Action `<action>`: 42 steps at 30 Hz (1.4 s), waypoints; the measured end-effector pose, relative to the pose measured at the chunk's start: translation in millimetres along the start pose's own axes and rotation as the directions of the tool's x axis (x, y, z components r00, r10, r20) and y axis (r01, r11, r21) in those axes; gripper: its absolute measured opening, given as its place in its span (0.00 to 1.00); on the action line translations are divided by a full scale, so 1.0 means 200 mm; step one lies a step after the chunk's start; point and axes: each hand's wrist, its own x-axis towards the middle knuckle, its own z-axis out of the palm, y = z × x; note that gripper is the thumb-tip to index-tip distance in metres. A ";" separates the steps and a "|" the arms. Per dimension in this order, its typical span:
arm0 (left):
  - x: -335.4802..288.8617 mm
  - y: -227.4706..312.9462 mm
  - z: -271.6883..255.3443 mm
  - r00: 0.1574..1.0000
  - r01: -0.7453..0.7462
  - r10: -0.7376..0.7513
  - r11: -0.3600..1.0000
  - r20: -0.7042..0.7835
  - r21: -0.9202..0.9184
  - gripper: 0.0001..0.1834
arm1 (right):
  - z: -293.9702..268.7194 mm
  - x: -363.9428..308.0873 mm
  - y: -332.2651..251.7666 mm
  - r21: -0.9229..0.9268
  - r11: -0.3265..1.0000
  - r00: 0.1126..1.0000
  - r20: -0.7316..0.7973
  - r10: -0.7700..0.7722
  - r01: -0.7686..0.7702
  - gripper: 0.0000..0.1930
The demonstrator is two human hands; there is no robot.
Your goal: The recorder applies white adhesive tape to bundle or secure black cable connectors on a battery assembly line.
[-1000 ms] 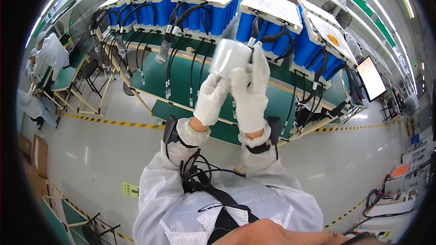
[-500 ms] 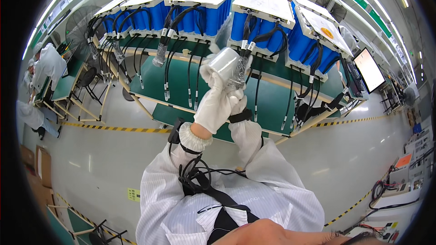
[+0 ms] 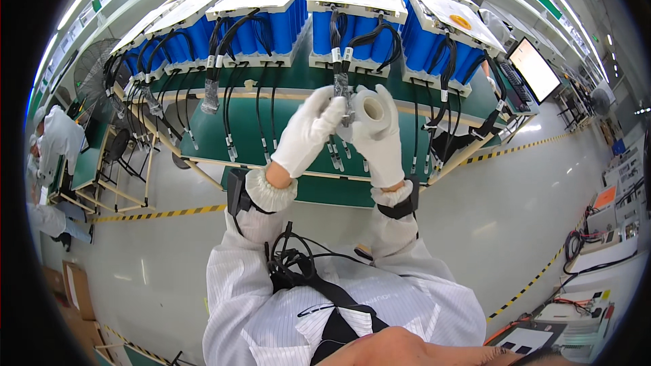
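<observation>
My left hand [image 3: 306,133], in a white glove, closes its fingers at the wrapped end of a black cable bundle [image 3: 337,35] that hangs from a blue battery pack [image 3: 366,42]. Clear film [image 3: 342,87] covers that end of the bundle. On its other side my right hand [image 3: 380,146], also gloved, grips a roll of clear wrapping film [image 3: 372,110], with the hollow core facing me. The fingertips of both hands are close together around the bundle, and they partly hide its lower end.
More blue battery packs [image 3: 274,30] with white tops stand in a row on the green workbench [image 3: 298,88]. Loose black cables [image 3: 260,118] hang over its front edge. A monitor [image 3: 534,70] and keyboard [image 3: 513,86] are at the right. People [image 3: 60,142] work at the far left.
The film roll has passed from my left hand to my right. My hands have moved apart to either side of the bundle. The bench and packs appear further left in view.
</observation>
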 end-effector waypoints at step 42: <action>0.31 -0.19 -0.05 0.883 0.066 -0.090 0.995 0.461 0.069 0.11 | -0.02 0.07 0.04 -0.289 0.931 0.894 -0.441 0.078 -0.224 0.29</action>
